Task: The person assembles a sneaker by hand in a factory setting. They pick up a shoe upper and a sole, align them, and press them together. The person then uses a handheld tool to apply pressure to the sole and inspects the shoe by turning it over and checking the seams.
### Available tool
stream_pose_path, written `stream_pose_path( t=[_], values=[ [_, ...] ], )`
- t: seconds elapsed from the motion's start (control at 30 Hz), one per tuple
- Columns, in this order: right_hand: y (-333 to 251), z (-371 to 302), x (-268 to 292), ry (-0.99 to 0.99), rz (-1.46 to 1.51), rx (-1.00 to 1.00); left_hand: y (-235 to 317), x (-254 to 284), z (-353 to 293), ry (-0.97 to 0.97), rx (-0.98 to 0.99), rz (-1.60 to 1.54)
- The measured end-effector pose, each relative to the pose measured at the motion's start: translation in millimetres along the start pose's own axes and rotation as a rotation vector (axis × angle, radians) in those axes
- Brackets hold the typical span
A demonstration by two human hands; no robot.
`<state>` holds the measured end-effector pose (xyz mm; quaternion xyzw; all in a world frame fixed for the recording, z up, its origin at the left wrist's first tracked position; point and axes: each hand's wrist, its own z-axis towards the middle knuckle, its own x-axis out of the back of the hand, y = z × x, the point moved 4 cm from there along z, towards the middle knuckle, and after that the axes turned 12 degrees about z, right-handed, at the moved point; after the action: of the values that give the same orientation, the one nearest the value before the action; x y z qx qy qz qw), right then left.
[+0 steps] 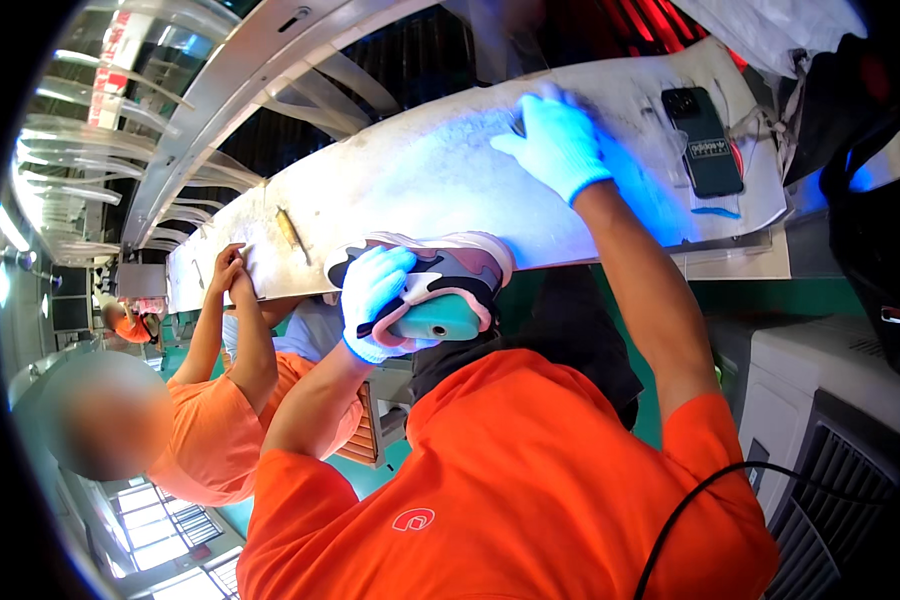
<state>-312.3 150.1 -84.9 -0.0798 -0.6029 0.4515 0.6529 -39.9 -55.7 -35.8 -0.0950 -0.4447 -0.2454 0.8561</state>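
Note:
My left hand [375, 300], in a white knit glove, grips a sneaker [450, 262] at the table's near edge. The shoe lies on its side in grey, black, white and mauve, with pink edging at its collar. A teal shoe last [438, 318] fills its opening and faces me. My right hand [558, 145], gloved too, reaches to the far part of the table, its thumb apart from its slightly blurred fingers. A small dark spot shows between thumb and forefinger; whether it is an object or a stain, I cannot tell.
The pale worktable [390, 190] curves across, lit blue around my right hand. A dark phone [705, 145] lies at its right end, a small yellow-handled tool [290, 230] toward the left. A co-worker in orange [215, 430] sits on my left, hands at the table edge.

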Motion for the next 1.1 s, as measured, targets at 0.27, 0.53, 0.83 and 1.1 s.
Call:
stream_pose_path(
  t=[0.27, 0.53, 0.83, 1.1],
  values=[
    [-43.4, -120.0, 37.5, -0.558, 0.907, 0.256, 1.0, 2.2, -0.6, 0.027, 0.081, -0.055],
    [-74.5, -119.9, -34.6, -0.251, 0.842, 0.345, -8.6, -5.0, -2.0, -0.024, 0.485, -0.090],
    [-67.8, -87.3, -54.9, -0.304, 1.203, -0.153, -135.4, 15.3, -93.3, 0.517, 1.192, -0.939],
    [-57.6, -77.3, -55.4, -0.261, 1.186, -0.249, -114.0, 0.4, -77.0, 0.051, 0.883, -0.976]
  ],
)
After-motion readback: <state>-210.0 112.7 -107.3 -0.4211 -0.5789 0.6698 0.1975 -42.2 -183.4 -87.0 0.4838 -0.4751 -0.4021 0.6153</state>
